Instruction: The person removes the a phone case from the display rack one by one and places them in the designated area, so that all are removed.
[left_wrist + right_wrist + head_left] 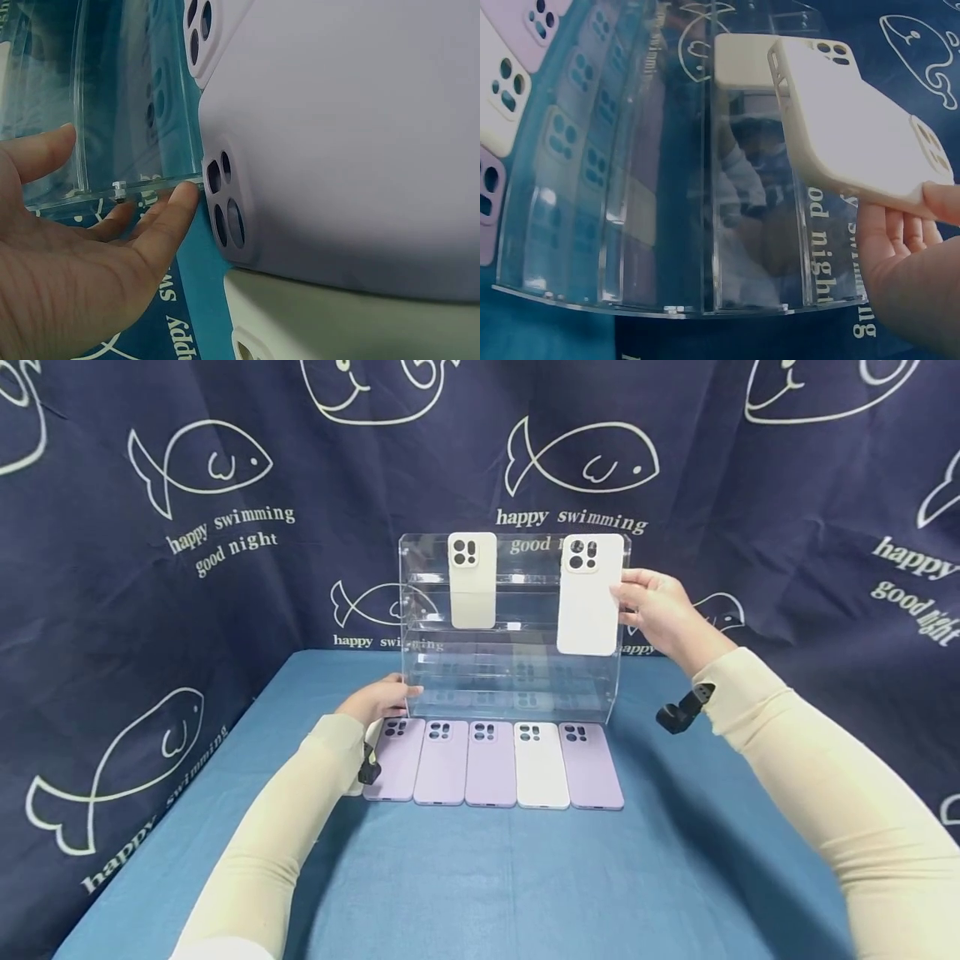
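Note:
My right hand (663, 610) pinches a white phone case (588, 610) by its right edge, thumb on the back face and fingers behind. In the right wrist view this case (855, 127) is tilted, with its open inner side hidden, in front of the upper tiers of a clear acrylic display rack (667, 307). At the rack's lower left side, my left hand (378, 696) grips the edge. The left wrist view has the thumb (45, 152) over the front and the other fingers along the side panel. A cream phone case (472, 597) stands upright on the rack's upper left.
In front of the rack lies a row of phone cases: purple ones (491, 768) and a white one (542, 768). A cream case (352, 315) is partly hidden at the row's left end. Blue cloth (480, 877) covers the table; a dark fish-print curtain (420, 468) hangs behind.

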The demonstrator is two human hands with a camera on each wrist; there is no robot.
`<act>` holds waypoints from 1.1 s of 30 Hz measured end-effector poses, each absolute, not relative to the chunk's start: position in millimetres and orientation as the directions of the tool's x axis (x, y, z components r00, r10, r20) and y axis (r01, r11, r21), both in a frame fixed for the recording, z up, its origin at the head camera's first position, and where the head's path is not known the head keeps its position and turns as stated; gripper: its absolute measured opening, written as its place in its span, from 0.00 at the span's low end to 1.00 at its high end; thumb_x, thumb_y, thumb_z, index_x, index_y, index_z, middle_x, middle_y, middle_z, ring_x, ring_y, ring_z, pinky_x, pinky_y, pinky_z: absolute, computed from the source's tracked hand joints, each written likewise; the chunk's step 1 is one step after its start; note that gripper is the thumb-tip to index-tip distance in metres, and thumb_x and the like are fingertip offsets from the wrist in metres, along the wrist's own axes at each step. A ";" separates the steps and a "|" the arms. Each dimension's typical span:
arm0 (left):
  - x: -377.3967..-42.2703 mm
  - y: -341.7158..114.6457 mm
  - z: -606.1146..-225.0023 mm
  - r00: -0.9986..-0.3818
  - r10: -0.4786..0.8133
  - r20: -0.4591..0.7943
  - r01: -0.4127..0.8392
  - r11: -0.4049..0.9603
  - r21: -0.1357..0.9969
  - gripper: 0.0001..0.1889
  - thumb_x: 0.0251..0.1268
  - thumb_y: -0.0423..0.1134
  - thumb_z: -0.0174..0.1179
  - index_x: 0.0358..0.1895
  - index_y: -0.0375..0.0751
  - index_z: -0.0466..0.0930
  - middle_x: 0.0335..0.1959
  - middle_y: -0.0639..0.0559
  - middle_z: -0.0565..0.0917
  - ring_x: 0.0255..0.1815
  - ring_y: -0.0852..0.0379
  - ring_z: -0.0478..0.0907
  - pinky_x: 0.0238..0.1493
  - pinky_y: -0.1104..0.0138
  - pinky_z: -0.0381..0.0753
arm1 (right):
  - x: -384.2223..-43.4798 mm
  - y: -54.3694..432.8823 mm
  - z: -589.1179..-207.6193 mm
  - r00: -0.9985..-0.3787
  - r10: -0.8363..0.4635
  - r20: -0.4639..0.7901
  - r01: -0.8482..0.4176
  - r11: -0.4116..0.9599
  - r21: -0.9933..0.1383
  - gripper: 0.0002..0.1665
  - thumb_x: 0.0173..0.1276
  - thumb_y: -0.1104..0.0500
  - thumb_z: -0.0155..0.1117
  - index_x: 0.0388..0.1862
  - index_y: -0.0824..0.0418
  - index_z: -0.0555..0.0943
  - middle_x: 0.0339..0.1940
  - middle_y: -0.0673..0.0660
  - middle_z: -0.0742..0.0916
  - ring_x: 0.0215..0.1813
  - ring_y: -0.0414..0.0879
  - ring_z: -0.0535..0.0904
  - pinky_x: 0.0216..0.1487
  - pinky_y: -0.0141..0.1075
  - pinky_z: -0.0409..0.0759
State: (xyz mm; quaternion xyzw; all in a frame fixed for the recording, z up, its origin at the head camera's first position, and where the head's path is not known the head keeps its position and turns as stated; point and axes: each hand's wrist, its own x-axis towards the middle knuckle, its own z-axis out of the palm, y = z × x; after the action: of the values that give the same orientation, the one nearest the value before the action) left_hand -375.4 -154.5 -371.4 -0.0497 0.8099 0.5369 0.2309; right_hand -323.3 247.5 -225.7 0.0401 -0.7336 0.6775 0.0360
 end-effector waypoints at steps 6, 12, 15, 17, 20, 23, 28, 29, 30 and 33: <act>-374.9 -156.8 -372.2 -0.894 0.167 -0.415 -0.324 0.399 0.858 0.40 0.75 0.41 0.49 0.78 0.36 0.32 0.77 0.35 0.48 0.76 0.39 0.53 0.75 0.56 0.66 | -314.2 251.6 -230.7 -0.999 -0.005 0.035 -0.035 0.083 -0.996 0.26 0.73 0.58 0.57 0.66 0.60 0.65 0.38 0.42 0.83 0.41 0.34 0.80 0.40 0.25 0.82; -375.6 -158.1 -375.0 -0.893 0.164 -0.419 -0.330 0.396 0.857 0.41 0.75 0.41 0.50 0.78 0.37 0.31 0.78 0.35 0.48 0.76 0.39 0.53 0.74 0.56 0.67 | -307.1 263.1 -238.4 -0.999 -0.030 -0.033 0.030 0.081 -0.996 0.36 0.73 0.59 0.57 0.76 0.60 0.55 0.36 0.41 0.83 0.40 0.34 0.82 0.40 0.26 0.83; -376.5 -158.6 -375.4 -0.893 0.163 -0.419 -0.328 0.403 0.855 0.41 0.75 0.42 0.50 0.78 0.38 0.31 0.78 0.36 0.47 0.76 0.39 0.53 0.75 0.56 0.66 | -304.8 268.7 -242.3 -0.998 -0.052 -0.042 0.039 0.069 -0.997 0.36 0.74 0.60 0.56 0.76 0.59 0.54 0.34 0.41 0.84 0.38 0.34 0.82 0.39 0.28 0.84; -376.6 -158.7 -375.2 -0.893 0.164 -0.418 -0.325 0.407 0.854 0.41 0.75 0.42 0.50 0.78 0.38 0.31 0.78 0.36 0.47 0.76 0.39 0.53 0.75 0.56 0.66 | -303.3 271.9 -245.4 -0.996 -0.067 -0.054 0.051 0.055 -0.997 0.36 0.74 0.60 0.55 0.76 0.58 0.53 0.35 0.41 0.84 0.38 0.34 0.82 0.39 0.28 0.84; -375.7 -159.4 -374.8 -0.893 0.161 -0.420 -0.325 0.413 0.851 0.41 0.76 0.42 0.49 0.78 0.38 0.30 0.78 0.35 0.47 0.76 0.39 0.53 0.74 0.55 0.67 | -300.8 274.3 -250.8 -0.993 -0.091 -0.080 0.074 0.059 -0.995 0.37 0.74 0.60 0.55 0.77 0.56 0.52 0.37 0.42 0.83 0.39 0.35 0.82 0.41 0.29 0.84; -375.3 -159.5 -374.5 -0.894 0.157 -0.419 -0.329 0.406 0.853 0.41 0.75 0.42 0.50 0.78 0.38 0.31 0.77 0.35 0.48 0.76 0.39 0.53 0.74 0.56 0.67 | -297.6 276.6 -256.6 -0.988 -0.108 -0.109 0.103 0.055 -0.993 0.41 0.74 0.62 0.54 0.79 0.55 0.47 0.39 0.42 0.82 0.40 0.35 0.82 0.42 0.30 0.83; -374.6 -157.4 -374.1 -0.897 0.162 -0.411 -0.324 0.392 0.861 0.41 0.75 0.42 0.50 0.78 0.38 0.32 0.77 0.34 0.48 0.77 0.39 0.52 0.74 0.55 0.67 | -294.2 284.6 -269.9 -0.982 -0.100 -0.159 0.154 0.058 -0.986 0.43 0.74 0.64 0.53 0.80 0.55 0.44 0.36 0.41 0.82 0.38 0.34 0.82 0.41 0.30 0.84; -374.2 -156.9 -374.2 -0.897 0.163 -0.410 -0.323 0.392 0.861 0.41 0.75 0.42 0.50 0.78 0.39 0.32 0.77 0.34 0.48 0.77 0.39 0.52 0.74 0.55 0.67 | -294.1 286.7 -273.1 -0.980 -0.102 -0.169 0.164 0.060 -0.985 0.43 0.74 0.65 0.52 0.80 0.55 0.43 0.36 0.41 0.83 0.37 0.34 0.83 0.41 0.30 0.84; -374.1 -156.7 -374.7 -0.898 0.162 -0.410 -0.322 0.394 0.861 0.41 0.75 0.42 0.50 0.78 0.38 0.32 0.77 0.34 0.48 0.77 0.39 0.52 0.74 0.56 0.67 | -294.2 289.0 -276.4 -0.978 -0.106 -0.182 0.177 0.055 -0.983 0.43 0.74 0.65 0.52 0.80 0.56 0.43 0.35 0.41 0.83 0.37 0.34 0.83 0.41 0.31 0.84; -373.7 -156.5 -375.7 -0.897 0.160 -0.411 -0.320 0.405 0.857 0.41 0.76 0.43 0.50 0.78 0.39 0.32 0.77 0.34 0.49 0.76 0.39 0.53 0.74 0.56 0.67 | -293.8 295.7 -285.7 -0.970 -0.125 -0.208 0.203 0.055 -0.978 0.41 0.74 0.65 0.53 0.78 0.57 0.45 0.33 0.41 0.84 0.35 0.35 0.83 0.40 0.31 0.84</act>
State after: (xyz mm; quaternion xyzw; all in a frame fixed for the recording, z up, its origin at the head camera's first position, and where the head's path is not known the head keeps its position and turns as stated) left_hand -373.7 -156.5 -375.7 -0.0493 0.8085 0.5432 0.2211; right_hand -293.8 295.7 -285.7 -0.0272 -0.7165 0.6868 -0.1192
